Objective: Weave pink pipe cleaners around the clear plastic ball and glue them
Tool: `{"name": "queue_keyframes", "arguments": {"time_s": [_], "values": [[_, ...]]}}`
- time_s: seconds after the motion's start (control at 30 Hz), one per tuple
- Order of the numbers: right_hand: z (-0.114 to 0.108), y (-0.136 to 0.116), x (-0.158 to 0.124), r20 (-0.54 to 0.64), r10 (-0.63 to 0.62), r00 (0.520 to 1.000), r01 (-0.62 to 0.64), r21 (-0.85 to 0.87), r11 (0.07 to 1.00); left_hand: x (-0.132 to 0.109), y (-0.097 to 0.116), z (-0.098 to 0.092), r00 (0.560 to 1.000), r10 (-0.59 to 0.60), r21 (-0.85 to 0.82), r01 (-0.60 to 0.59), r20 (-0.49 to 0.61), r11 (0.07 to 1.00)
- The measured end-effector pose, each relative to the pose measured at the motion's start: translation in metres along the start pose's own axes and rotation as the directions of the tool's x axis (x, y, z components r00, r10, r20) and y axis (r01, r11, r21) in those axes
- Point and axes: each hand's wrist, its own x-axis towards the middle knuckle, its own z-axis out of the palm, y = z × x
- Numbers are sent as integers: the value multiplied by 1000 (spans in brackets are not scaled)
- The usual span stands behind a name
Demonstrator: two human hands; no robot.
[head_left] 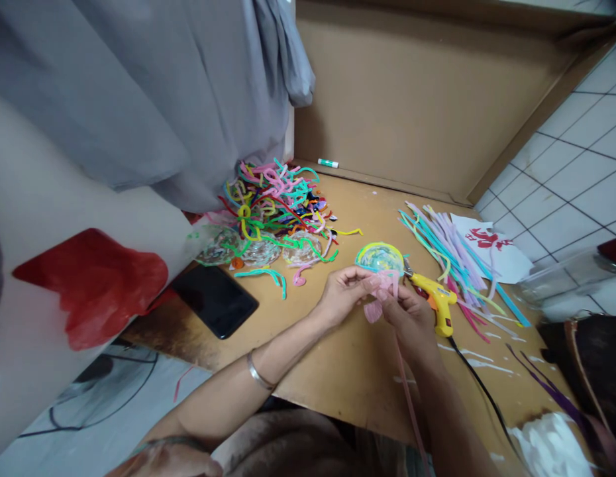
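Brown cardboard (412, 99) stands up behind the tan table (348, 371). My left hand (338, 295) and my right hand (407, 315) both pinch a curly pink piece (372, 311), right in front of a thing with a curved yellow edge (380, 257). One long pink strip (405, 377) runs down by my right arm. Beside my right hand is a yellow glue gun (440, 301). Off to the left sits a messy, bright heap (278, 199).

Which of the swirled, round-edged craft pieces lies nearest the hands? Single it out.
The yellow-rimmed swirled piece, just beyond the left hand and right hand; the other three sit leftward, beside the tangled multicoloured fuzzy strips.
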Motion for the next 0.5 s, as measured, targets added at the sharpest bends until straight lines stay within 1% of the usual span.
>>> {"name": "queue_keyframes", "arguments": {"time_s": [0.1, 0.17, 0.3, 0.5], "values": [[0, 0, -1, -31, 24, 999, -24, 9, 1000, -2, 1, 1, 999, -23, -32, 24, 25, 999], [0, -1, -1, -55, 2, 998, -1, 10, 1000, -3, 2, 2, 999, -27, -47, 29, 37, 998], [1, -4, -2, -58, -40, 998, 41, 22, 999, -3, 2, 3, 998, -27, -53, 29, 50, 998], [5, -7, -2, -87, 10, 996, -4, 72, 997, -4, 3, 3, 996, -60, -80, 65, 63, 995]]}}
